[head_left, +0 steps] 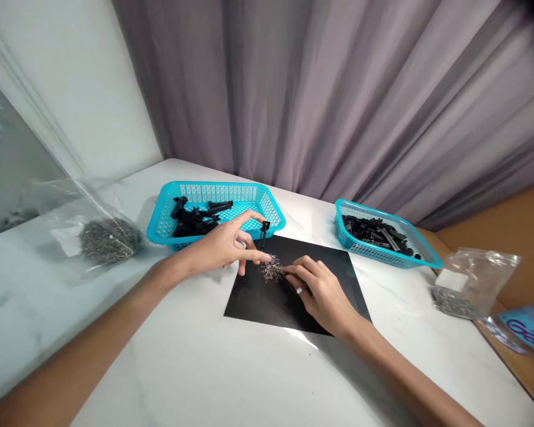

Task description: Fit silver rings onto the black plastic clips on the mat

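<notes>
Between the thumb and index finger of my left hand (225,243) stands a small black plastic part (264,234), gripped by its two ends. Below it, a little heap of tiny shiny metal pieces (272,270), too small to name, lies on a black sheet (267,302). The fingertips of my right hand (318,287) touch the heap's right side. Its index finger and thumb come close together there, and whether a piece is pinched between them is too small to see. A ring shows on each hand.
A blue basket (160,228) with black parts stands behind my left hand; another blue basket (345,237) with black parts is back right. Clear bags of metal pieces lie left (109,240) and right (454,302). A bottle (523,329) lies at the right edge.
</notes>
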Motion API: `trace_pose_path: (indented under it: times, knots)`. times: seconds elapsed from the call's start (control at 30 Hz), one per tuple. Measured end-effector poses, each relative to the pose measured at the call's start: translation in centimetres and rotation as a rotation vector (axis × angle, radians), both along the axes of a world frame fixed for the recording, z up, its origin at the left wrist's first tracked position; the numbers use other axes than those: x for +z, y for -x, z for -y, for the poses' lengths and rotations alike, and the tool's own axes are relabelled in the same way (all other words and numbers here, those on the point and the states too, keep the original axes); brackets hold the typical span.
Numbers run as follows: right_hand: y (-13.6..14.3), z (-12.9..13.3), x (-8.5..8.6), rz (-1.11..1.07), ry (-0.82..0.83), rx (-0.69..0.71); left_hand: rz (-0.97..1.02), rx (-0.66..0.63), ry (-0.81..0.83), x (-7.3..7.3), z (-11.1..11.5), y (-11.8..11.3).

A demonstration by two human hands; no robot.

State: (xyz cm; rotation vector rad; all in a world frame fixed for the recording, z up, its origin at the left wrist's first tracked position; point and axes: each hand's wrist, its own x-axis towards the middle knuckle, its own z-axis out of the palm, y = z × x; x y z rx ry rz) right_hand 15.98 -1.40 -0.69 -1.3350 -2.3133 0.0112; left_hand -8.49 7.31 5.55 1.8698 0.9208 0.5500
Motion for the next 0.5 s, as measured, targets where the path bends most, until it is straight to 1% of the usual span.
trace_pose_path:
  times: [0.1, 0.17, 0.33, 0.5]
  knots:
    - [-0.7, 1.1, -0.4, 0.132, 0.011, 0.062, -0.008, -0.013, -0.003, -0.1, 0.2, -0.3]
    - [-0.7, 1.3, -0.7, 0.160, 0.006, 0.070, -0.013, -0.013, -0.023, -0.3, 0.2, -0.5]
    - [-0.3, -0.1, -0.7, -0.041, -0.007, -0.042, -0.033, -0.002, -0.059, -0.7, 0.3, -0.8]
    - [-0.9, -0.6, 0.0, -0.239, 0.099, -0.022, -0.015, -0.048, -0.046, -1.1, 0.4, -1.2]
